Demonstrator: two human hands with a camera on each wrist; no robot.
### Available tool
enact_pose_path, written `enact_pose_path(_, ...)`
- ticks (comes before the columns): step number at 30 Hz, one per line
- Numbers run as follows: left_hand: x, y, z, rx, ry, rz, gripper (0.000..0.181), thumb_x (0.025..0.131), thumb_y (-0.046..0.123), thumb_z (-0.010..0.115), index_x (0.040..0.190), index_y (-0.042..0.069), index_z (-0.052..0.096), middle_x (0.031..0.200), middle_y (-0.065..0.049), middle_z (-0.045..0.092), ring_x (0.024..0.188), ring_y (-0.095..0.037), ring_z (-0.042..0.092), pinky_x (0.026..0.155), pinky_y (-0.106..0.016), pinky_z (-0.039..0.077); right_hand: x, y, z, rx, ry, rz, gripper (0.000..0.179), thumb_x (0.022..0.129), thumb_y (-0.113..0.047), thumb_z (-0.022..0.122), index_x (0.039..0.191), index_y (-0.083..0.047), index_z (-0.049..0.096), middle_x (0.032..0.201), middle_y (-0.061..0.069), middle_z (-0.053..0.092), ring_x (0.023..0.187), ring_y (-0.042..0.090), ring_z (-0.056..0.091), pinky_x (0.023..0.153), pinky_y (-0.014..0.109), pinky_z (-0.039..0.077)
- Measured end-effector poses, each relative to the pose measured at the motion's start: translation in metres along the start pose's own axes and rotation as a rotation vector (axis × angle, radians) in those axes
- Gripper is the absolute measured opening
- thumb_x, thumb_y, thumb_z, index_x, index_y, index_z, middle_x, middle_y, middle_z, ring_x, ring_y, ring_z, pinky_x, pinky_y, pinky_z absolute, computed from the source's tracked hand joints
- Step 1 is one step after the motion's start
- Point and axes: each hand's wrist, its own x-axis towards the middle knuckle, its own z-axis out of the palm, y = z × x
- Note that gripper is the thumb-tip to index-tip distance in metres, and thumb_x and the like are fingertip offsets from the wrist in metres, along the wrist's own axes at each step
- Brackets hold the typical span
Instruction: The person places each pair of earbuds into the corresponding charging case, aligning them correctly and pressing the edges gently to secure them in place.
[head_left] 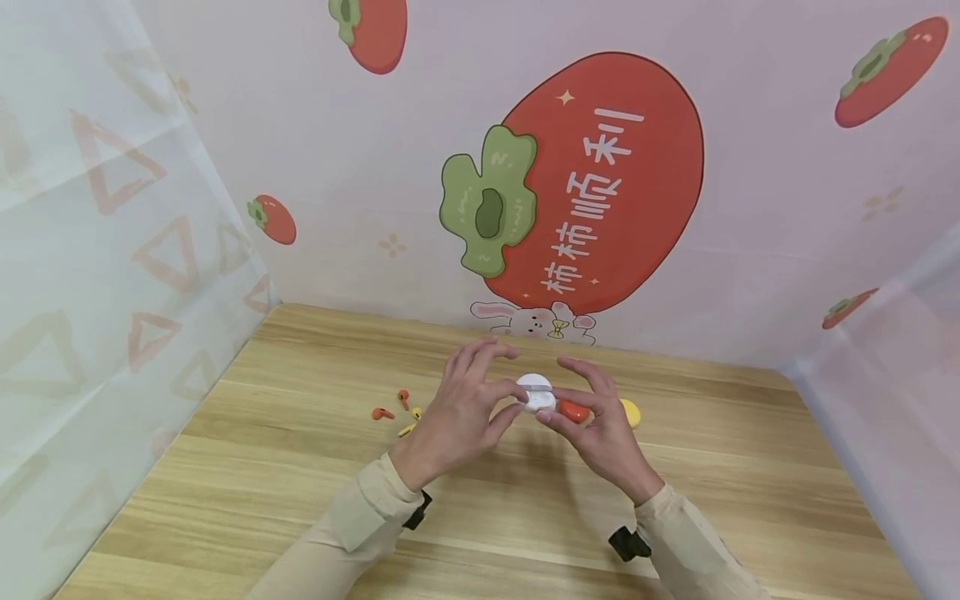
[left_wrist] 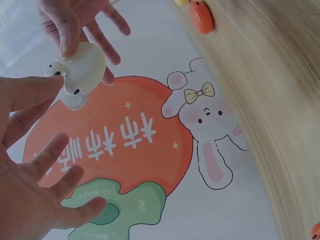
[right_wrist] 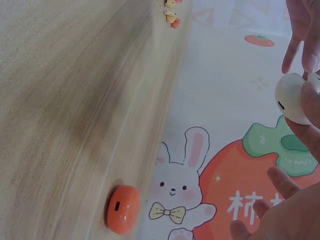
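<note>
A white earbud charging case (head_left: 536,402) with its lid raised is held up above the table between both hands. My right hand (head_left: 606,429) grips it with thumb and index finger, the other fingers spread. My left hand (head_left: 456,408) is at the case's left side. In the left wrist view its thumb and index finger pinch a white earbud (left_wrist: 56,67) with dark spots, right at the opening of the case. The fingertips hide part of the earbud.
Behind the right hand lie an orange-red case (head_left: 574,411) and a yellow case (head_left: 632,413). Orange earbuds (head_left: 382,413) and yellow earbuds (head_left: 407,430) lie left of the left hand. A printed cloth backdrop (head_left: 337,275) rises behind the wooden table (head_left: 487,533).
</note>
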Motion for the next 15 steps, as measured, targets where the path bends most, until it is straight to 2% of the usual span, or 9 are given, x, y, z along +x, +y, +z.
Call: enact_pose_path(15,0.0012,0.0012,0.0023,-0.011,0.001,-0.027,0.011,0.086,0.025,0.084,0.092,0.018,0.079,0.131,-0.011,0.056,0.132,-0.034,0.041,0.108,-0.057,0.033,-0.0007,0.0012,0.0013,-0.009,-0.009,-0.008,0.028,0.083,-0.015,0.085,0.11,-0.012,0.08,0.149,0.009,0.048,0.143,0.034,0.028,0.105,0.073,0.025)
